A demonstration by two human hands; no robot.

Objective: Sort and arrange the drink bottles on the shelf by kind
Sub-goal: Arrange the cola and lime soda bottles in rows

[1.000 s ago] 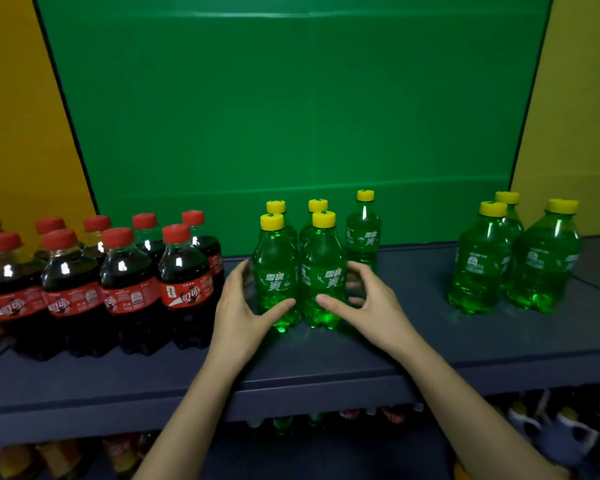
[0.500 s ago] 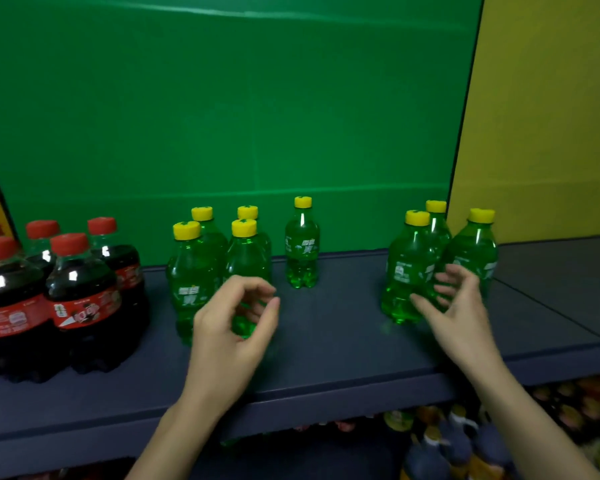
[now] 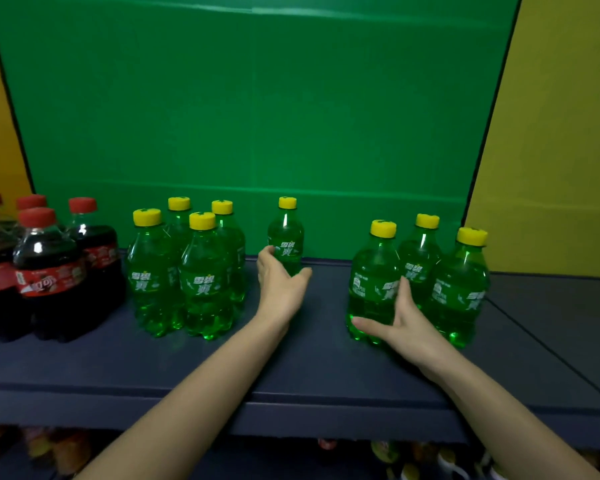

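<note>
Two grips on the shelf (image 3: pixel 309 368)
Left hand (image 3: pixel 280 285) curls round the lone bottle (image 3: pixel 286 237) by the back edge; right hand (image 3: pixel 400 325) seemingly clasps a front bottle (image 3: pixel 371 278).

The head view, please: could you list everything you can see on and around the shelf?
cola bottles: five visible, dark with red caps, shelf's left end, cut by the frame edge.
left green cluster: four bottles, green with yellow caps, left of centre.
lone green bottle: one, same kind, back centre.
right green cluster: three bottles, same kind, right.
shelf: one, dark blue-grey.
backdrop: one, green, behind; yellow panels beside it.
lower shelf items: blurred, uncountable.
left hand: wraps lone green bottle.
right hand: grips right cluster's front-left bottle.
</note>
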